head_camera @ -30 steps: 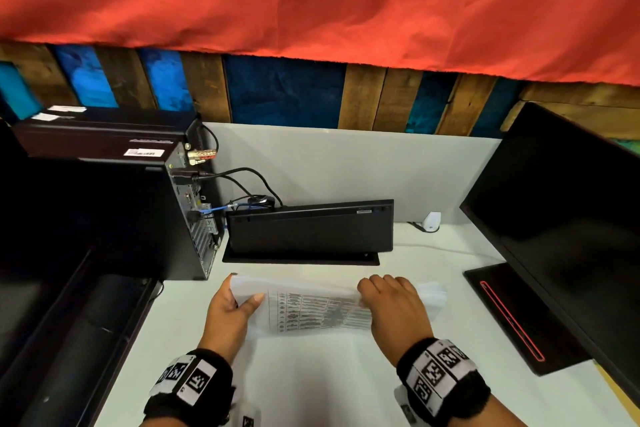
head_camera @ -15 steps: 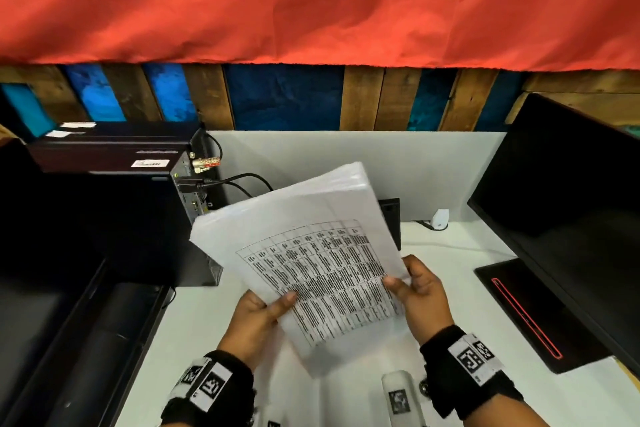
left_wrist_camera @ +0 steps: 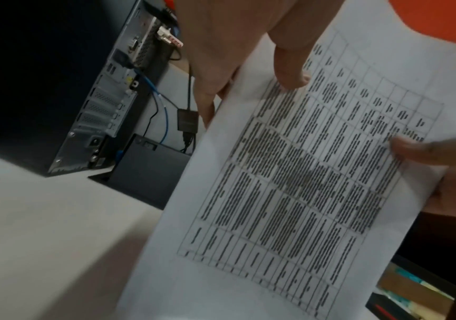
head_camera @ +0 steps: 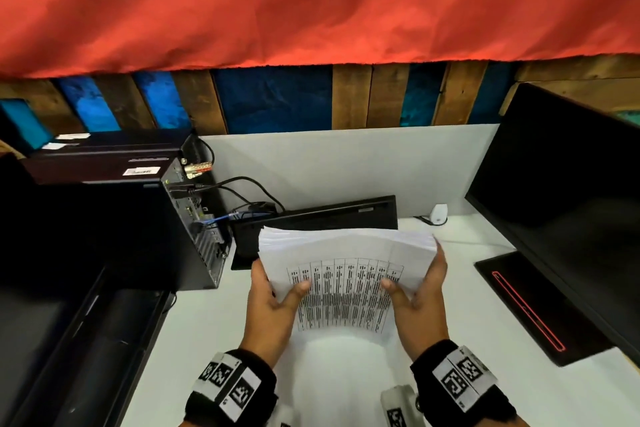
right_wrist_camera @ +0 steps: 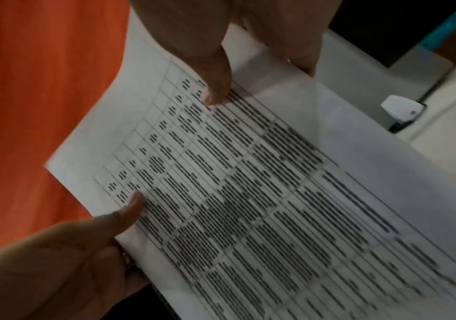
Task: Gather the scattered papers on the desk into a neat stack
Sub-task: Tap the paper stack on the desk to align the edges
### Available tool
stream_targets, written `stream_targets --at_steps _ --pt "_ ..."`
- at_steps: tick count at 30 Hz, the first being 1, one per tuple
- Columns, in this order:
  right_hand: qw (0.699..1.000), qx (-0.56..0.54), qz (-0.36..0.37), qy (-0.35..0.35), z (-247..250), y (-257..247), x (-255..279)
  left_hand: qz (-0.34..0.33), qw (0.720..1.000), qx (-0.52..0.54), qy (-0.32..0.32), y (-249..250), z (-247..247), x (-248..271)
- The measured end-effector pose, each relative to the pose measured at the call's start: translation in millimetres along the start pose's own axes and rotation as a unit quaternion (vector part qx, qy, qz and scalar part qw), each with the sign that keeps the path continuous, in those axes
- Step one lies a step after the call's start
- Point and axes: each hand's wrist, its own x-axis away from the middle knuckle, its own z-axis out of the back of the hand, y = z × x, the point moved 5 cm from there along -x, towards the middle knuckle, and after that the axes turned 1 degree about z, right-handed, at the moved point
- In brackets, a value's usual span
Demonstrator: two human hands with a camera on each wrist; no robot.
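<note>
White desk (head_camera: 207, 329); red cloth (head_camera: 311, 0) overhead.

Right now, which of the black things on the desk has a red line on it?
The flat stand under the monitor on the right. A thin red line runs along it; the computer tower on the left and the keyboard propped behind the papers show none.

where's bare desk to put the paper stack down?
Bare white desk lies left of the left hand, bordered by the computer tower. More lies right of the right hand, up to the monitor base. Crowded behind the paper stack: upright keyboard and cables.
</note>
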Motion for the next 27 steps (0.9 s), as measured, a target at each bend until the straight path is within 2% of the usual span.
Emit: stream_targets --at_steps 2,4,6,8,10,14,19,21,24,27 --pt "0.993 0.056 0.106 0.015 -2.3 -21.4 1.0 -0.051 0.998 -0.008 0.025 18.1 -3.9 1.2" --pt "0.956 0.170 0.234 0.042 -4.8 -40.6 5.3 -0.108 0.993 -0.009 0.045 34.5 -6.7 3.0" --pt "0.931 0.224 0.285 0.046 -7.4 -50.1 8.7 -0.171 0.983 -0.044 0.049 47.5 -7.8 4.2" --pt "0.931 0.250 0.264 0.026 -10.4 -53.6 9.3 -0.225 0.965 -0.125 0.048 55.9 -8.1 3.8" --pt "0.930 0.272 0.247 0.020 -12.1 -54.2 9.9 -0.250 0.947 -0.193 0.051 59.9 -8.0 3.9" --pt "0.940 0.254 0.226 0.024 -10.3 -55.2 6.6 -0.248 0.947 -0.200 0.047 59.4 -6.3 4.0" --pt "0.960 0.197 0.200 0.001 -7.2 -47.3 2.4 -0.178 0.977 -0.113 0.023 32.3 -0.2 -2.6" --pt "0.975 0.139 0.174 -0.017 -6.3 -41.4 3.0 -0.152 0.979 -0.137 0.016 18.3 1.6 -3.6" --pt "0.993 0.055 0.095 -0.047 -1.0 -16.5 2.6 -0.103 0.973 -0.204 0.010 -10.5 4.4 -1.7" --pt "0.994 0.069 -0.001 -0.087 1.4 24.4 5.7 -0.059 0.967 -0.248 0.001 -45.1 9.8 -0.4"
